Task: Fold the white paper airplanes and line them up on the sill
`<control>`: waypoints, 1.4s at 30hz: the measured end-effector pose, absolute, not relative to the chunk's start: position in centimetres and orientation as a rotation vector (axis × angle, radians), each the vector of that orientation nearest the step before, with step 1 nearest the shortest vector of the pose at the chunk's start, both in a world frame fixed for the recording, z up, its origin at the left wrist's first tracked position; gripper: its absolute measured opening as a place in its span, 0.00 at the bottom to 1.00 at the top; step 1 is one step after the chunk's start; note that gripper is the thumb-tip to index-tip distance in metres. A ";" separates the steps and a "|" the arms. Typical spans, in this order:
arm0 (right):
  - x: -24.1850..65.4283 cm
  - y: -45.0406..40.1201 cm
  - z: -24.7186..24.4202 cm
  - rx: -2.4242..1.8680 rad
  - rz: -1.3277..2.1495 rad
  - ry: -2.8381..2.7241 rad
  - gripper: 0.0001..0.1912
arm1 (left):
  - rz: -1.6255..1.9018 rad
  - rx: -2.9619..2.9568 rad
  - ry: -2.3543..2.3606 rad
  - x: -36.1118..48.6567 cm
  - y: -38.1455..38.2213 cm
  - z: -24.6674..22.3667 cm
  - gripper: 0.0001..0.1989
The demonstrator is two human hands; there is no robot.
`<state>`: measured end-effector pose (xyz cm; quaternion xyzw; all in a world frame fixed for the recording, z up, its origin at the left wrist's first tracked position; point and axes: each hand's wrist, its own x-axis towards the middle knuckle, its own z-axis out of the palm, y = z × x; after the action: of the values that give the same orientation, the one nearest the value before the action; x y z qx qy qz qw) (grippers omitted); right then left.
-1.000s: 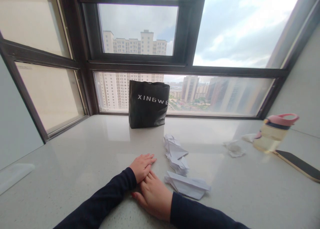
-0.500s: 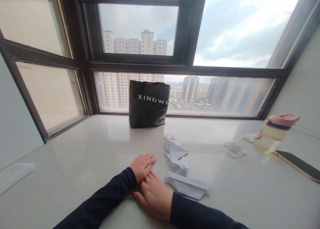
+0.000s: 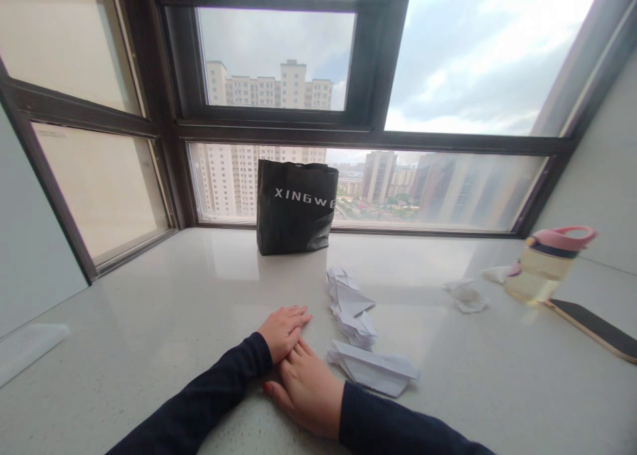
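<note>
My left hand [image 3: 283,331] lies flat with its fingers stretched toward the right, resting partly over the fingertips of my right hand [image 3: 311,390]. The right hand is flat too, palm down, its thumb out to the left; its fingertips are hidden beneath the left hand. Neither hand holds anything. Just right of them lies folded white paper [image 3: 375,369], apart from the right hand. Behind it a further row of folded paper pieces [image 3: 350,302] overlaps in a loose pile.
A black bag [image 3: 296,209] stands upright by the window. To the right are a crumpled tissue [image 3: 468,296], a pink-lidded bottle [image 3: 542,269] and a phone [image 3: 597,329]. A whitish translucent flat item [image 3: 32,349] lies at the left edge of the white countertop [image 3: 149,309].
</note>
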<state>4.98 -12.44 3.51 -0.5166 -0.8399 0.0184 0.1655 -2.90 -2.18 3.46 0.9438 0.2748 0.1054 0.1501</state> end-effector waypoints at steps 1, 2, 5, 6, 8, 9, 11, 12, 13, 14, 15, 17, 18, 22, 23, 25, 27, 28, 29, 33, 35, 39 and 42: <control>5.0 -12.4 3.5 -1.472 0.053 -2.393 0.27 | 0.302 2.710 0.790 -2.9 -2.2 3.5 0.21; 5.0 -12.4 3.5 -1.472 0.051 -2.394 0.27 | 0.301 2.709 0.791 -2.9 -2.2 3.5 0.21; 5.0 -12.4 3.5 -1.467 0.030 -2.396 0.27 | 0.301 2.707 0.802 -2.9 -2.2 3.5 0.22; 5.0 -12.4 3.5 -1.466 0.020 -2.396 0.27 | 0.301 2.708 0.803 -2.9 -2.2 3.4 0.22; 5.0 -12.4 3.4 -1.464 0.004 -2.393 0.26 | 0.300 2.711 0.799 -2.9 -2.1 3.3 0.21; 4.9 -12.4 3.4 -1.464 -0.002 -2.391 0.26 | 0.302 2.712 0.798 -2.9 -2.1 3.3 0.21; 4.9 -12.4 3.4 -1.464 -0.010 -2.387 0.26 | 0.306 2.711 0.798 -2.9 -2.1 3.2 0.21; 4.9 -12.4 3.4 -1.462 -0.012 -2.386 0.26 | 0.308 2.710 0.799 -2.9 -2.1 3.2 0.21; 4.9 -12.4 3.4 -1.459 -0.011 -2.386 0.26 | 0.308 2.707 0.801 -2.9 -2.1 3.2 0.21; 4.9 -12.4 3.4 -1.456 -0.009 -2.385 0.26 | 0.309 2.706 0.803 -2.9 -2.1 3.2 0.21; 4.9 -12.4 3.5 -1.454 -0.006 -2.384 0.26 | 0.308 2.705 0.804 -2.9 -2.1 3.2 0.21; 4.9 -12.4 3.4 -1.456 -0.004 -2.379 0.26 | 0.306 2.706 0.808 -2.9 -2.1 3.2 0.21; 4.9 -12.4 3.4 -1.459 -0.006 -2.376 0.26 | 0.305 2.706 0.810 -2.9 -2.2 3.2 0.21; 4.9 -12.4 3.4 -1.459 -0.013 -2.377 0.26 | 0.306 2.709 0.813 -2.9 -2.2 3.3 0.22; 4.9 -12.4 3.4 -1.459 -0.007 -2.377 0.26 | 0.308 2.709 0.811 -2.9 -2.2 3.3 0.22; 4.9 -12.5 3.5 -1.462 0.002 -2.374 0.25 | 0.313 2.709 0.806 -2.9 -2.2 3.2 0.22; 4.9 -12.5 3.5 -1.465 0.002 -2.373 0.25 | 0.321 2.707 0.803 -2.9 -2.1 3.1 0.21; 4.9 -12.5 3.5 -1.464 -0.001 -2.373 0.25 | 0.325 2.708 0.801 -2.9 -2.1 3.0 0.21; 4.9 -12.5 3.5 -1.462 -0.004 -2.373 0.25 | 0.328 2.709 0.800 -2.9 -2.1 3.0 0.21; 4.9 -12.5 3.5 -1.458 -0.022 -2.369 0.26 | 0.322 2.714 0.794 -2.9 -2.0 2.9 0.21; 4.9 -12.5 3.4 -1.464 -0.029 -2.371 0.25 | 0.318 2.712 0.794 -2.9 -2.0 3.0 0.21; 4.9 -12.4 3.2 -1.476 -0.048 -2.377 0.25 | 0.324 2.707 0.798 -2.9 -2.0 3.0 0.21; 4.9 -12.4 3.3 -1.470 -0.043 -2.380 0.26 | 0.335 2.711 0.794 -2.9 -2.0 2.9 0.21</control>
<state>4.95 -12.40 3.26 -0.5177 -0.8382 -0.0151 0.1709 -2.89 -1.96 2.92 0.9425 0.2762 0.1163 0.1480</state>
